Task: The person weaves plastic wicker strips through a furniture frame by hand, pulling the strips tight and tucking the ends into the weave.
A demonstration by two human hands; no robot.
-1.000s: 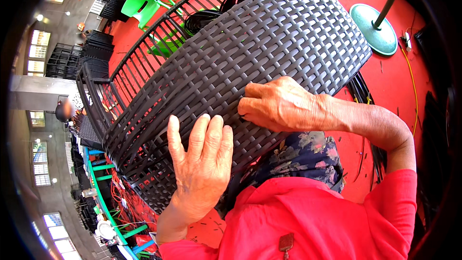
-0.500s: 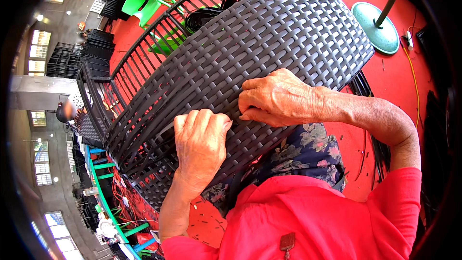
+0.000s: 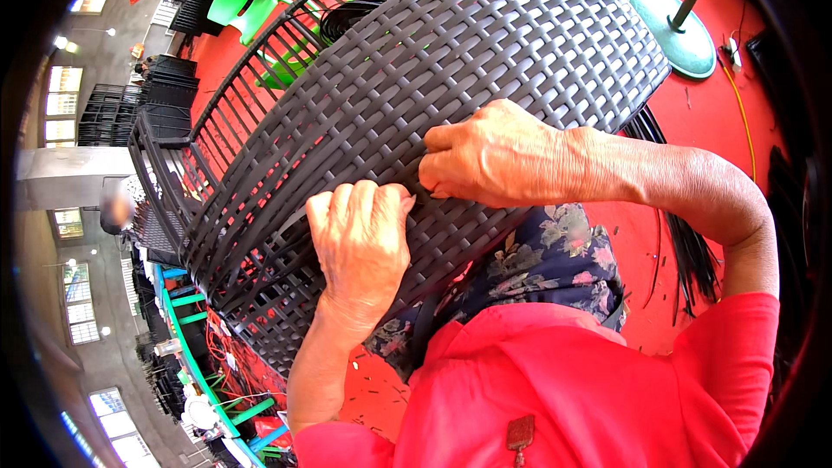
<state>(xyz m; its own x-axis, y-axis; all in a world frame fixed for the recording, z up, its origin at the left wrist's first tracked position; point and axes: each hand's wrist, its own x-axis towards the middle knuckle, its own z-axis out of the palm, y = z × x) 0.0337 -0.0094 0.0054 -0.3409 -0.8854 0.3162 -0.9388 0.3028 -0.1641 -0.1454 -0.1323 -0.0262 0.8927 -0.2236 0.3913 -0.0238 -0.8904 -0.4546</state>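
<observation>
A large curved panel of dark grey plastic wicker (image 3: 529, 43) lies slanted across my lap. Its right part is tightly woven, while on the left long loose strips (image 3: 260, 178) run across an open slatted frame. My left hand (image 3: 360, 238) is closed over the weave near the lower middle, its fingers curled down and its thumb towards the right hand. Just beside it, my right hand (image 3: 490, 156) makes a fist against the woven surface, fingertips tucked under. Both seem to grip wicker strips, though the fingers cover most of what they hold.
Green chairs (image 3: 243, 7) stand beyond the frame on the red floor. A round pale-green stand base (image 3: 672, 32) is at the far right, near a yellow cable (image 3: 747, 121). Dark strips (image 3: 689, 260) hang below the panel. Another person (image 3: 117, 205) is at the far left.
The whole view has shifted a little, so panel and hands appear higher in the picture. My hands stay at nearly the same spot on the weave, slightly closer together.
</observation>
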